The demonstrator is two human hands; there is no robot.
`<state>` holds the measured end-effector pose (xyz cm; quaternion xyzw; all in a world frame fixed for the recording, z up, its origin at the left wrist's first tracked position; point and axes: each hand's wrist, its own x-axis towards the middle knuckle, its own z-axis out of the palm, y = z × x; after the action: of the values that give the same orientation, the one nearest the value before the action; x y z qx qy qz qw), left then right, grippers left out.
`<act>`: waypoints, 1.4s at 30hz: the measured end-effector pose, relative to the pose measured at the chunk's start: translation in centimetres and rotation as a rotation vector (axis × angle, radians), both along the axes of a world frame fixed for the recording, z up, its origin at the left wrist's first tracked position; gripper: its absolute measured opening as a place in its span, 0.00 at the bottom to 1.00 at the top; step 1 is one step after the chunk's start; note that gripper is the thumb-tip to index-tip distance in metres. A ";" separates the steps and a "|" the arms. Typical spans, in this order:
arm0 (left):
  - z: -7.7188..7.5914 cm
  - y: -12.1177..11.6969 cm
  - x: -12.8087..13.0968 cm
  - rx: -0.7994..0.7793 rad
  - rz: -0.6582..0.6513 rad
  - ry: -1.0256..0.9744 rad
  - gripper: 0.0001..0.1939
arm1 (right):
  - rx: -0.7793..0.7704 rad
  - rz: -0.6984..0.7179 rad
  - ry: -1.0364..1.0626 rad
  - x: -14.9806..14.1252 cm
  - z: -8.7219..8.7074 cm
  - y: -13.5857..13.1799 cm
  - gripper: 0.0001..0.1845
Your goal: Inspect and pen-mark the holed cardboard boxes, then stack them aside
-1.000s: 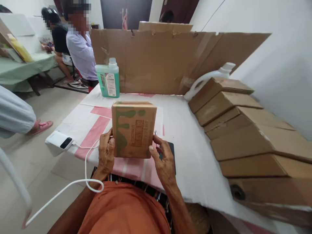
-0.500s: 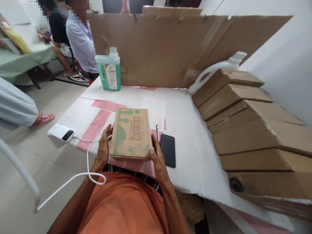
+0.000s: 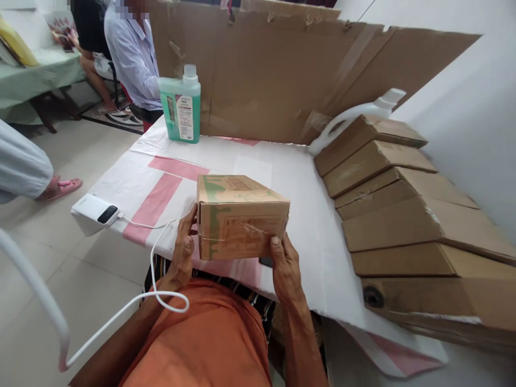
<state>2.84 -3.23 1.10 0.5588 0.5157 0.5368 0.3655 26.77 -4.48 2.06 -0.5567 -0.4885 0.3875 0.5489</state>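
A brown cardboard box (image 3: 242,231) with green drip print is gripped between my two hands, tilted so that one side faces me. My left hand (image 3: 184,250) presses against its left side. At the lower right corner my right hand (image 3: 285,260) holds on, thumb on the near face and fingers round the right side. Behind the box, a dark phone (image 3: 266,262) on the table is mostly hidden, with just an edge showing. A white power bank (image 3: 94,210) with a white cable (image 3: 161,295) lies at the left table edge.
A bottle of green liquid (image 3: 180,110) stands at the back left before a cardboard panel (image 3: 258,75). Several cardboard boxes (image 3: 382,231) lean in a row on the right, beside a white jug (image 3: 355,115). Other people (image 3: 135,59) are at the far left.
The box has been tipped up from lying with its printed top facing me to showing its near side. It has moved right, over the phone, and the pen is now hidden.
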 end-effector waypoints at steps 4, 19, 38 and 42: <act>-0.6 -0.4 0.4 0.063 -0.093 -0.011 0.39 | 0.011 -0.008 -0.027 0.0 0.1 0.6 0.29; 1.8 -1.1 2.5 0.400 -0.163 0.401 0.45 | -0.021 -0.277 0.112 4.8 0.3 2.9 0.41; -1.1 8.0 1.9 0.098 0.105 -0.024 0.38 | 0.066 0.088 -0.032 2.6 3.4 7.4 0.22; -1.9 9.7 2.3 0.049 0.098 -0.025 0.37 | 0.015 0.183 0.092 2.1 1.5 10.7 0.40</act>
<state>5.10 6.44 -0.82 0.5350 0.5244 0.5735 0.3315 28.89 6.25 3.57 -0.4873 -0.5143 0.4575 0.5374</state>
